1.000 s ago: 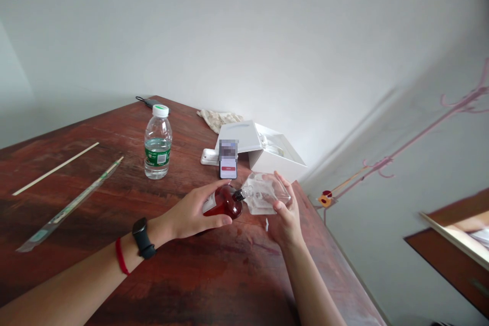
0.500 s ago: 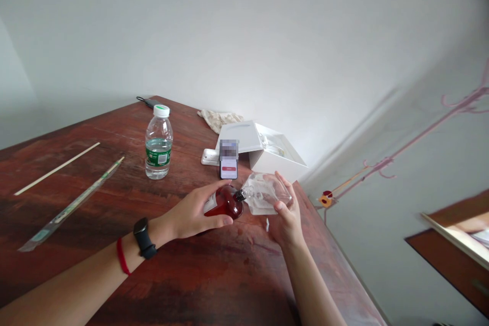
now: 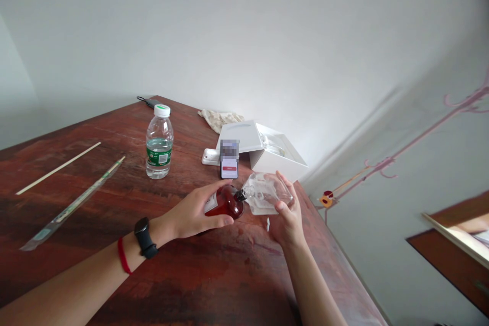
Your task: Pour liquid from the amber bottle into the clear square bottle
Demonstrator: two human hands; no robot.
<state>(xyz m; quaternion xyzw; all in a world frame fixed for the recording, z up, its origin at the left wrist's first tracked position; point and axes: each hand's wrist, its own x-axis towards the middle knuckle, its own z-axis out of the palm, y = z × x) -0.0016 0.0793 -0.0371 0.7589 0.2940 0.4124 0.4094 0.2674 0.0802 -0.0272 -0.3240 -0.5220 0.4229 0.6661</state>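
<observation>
My left hand (image 3: 196,211) is wrapped round a bottle of dark red liquid (image 3: 229,202), tilted with its black neck toward the right. In my right hand (image 3: 288,219) lies a clear glass bottle (image 3: 267,192), tipped over so that its neck points left. The two necks meet between my hands; whether liquid passes between them I cannot tell. A small white scrap (image 3: 268,224) is below the clear bottle, near my right palm. Just beyond the red bottle stands a phone (image 3: 229,165) with a lit screen.
Left of my hands a water bottle (image 3: 159,147) stands upright. A bare chopstick (image 3: 59,168) and wrapped chopsticks (image 3: 76,204) lie farther left. An opened white box (image 3: 280,160), a white case (image 3: 210,157) and a cloth (image 3: 217,119) are at the back. A pink coat rack (image 3: 412,147) leans at right.
Almost nothing differs. Both hands and both bottles keep their pose, and the whole view has shifted very slightly.
</observation>
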